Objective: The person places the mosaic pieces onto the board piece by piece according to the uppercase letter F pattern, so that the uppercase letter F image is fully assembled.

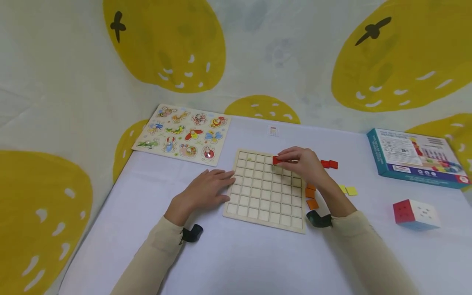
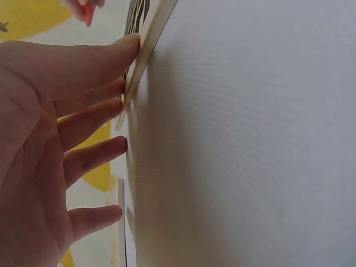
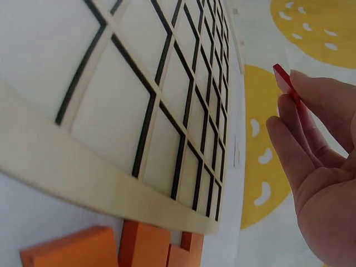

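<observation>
the right hand [image 1: 305, 164] pinches a red tile [image 1: 275, 160] over the wooden grid board [image 1: 264, 193]; the spread left hand [image 1: 206, 188] touches its left edge.

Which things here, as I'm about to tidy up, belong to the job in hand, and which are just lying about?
In use, or probably so:
grid board
red tile held in the right grip
loose red tiles, orange tiles and yellow tiles beside the board

Apparently just lying about:
picture puzzle
coloured cube
flat box
small printed card
</observation>
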Available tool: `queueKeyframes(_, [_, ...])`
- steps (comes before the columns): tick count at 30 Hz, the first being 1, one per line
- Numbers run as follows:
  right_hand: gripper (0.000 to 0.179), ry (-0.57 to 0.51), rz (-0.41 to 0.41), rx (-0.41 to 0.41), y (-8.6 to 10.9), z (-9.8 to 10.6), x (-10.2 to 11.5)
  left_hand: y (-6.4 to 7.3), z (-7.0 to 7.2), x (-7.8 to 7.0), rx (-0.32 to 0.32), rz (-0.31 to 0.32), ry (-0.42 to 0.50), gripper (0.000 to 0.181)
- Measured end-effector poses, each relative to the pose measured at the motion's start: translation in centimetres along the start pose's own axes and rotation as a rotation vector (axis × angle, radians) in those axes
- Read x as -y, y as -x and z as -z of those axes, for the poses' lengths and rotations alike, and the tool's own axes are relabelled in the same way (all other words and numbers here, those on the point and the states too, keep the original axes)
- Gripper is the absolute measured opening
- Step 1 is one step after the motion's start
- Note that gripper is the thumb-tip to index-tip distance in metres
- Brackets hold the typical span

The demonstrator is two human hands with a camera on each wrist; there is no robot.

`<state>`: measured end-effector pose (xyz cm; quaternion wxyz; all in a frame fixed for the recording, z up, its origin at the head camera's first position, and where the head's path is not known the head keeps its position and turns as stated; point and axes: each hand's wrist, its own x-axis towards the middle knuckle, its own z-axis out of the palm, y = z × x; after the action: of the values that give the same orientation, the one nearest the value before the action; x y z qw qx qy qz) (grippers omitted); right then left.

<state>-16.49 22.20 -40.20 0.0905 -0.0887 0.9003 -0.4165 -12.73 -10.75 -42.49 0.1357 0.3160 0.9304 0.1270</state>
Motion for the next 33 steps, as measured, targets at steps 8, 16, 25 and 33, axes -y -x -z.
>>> queueKeyframes(8, [0.026,0.029,0.014,-0.014,-0.8,-1.5,0.5,0.2,0.0,-0.1,-0.012,0.005,-0.006,0.062])
queueKeyframes(16, [0.028,0.03,-0.044,-0.007,-1.4,-2.8,1.3,0.1,0.1,-0.3,-0.012,0.004,0.002,0.061])
queueKeyframes(25, [0.022,0.06,-0.067,0.027,-1.9,-4.4,1.5,0.1,-0.2,-0.5,-0.014,0.009,0.02,0.061])
queueKeyframes(33, [0.023,0.116,-0.061,0.015,-2.2,-4.9,2.1,0.0,0.2,-0.6,-0.011,0.017,0.009,0.061])
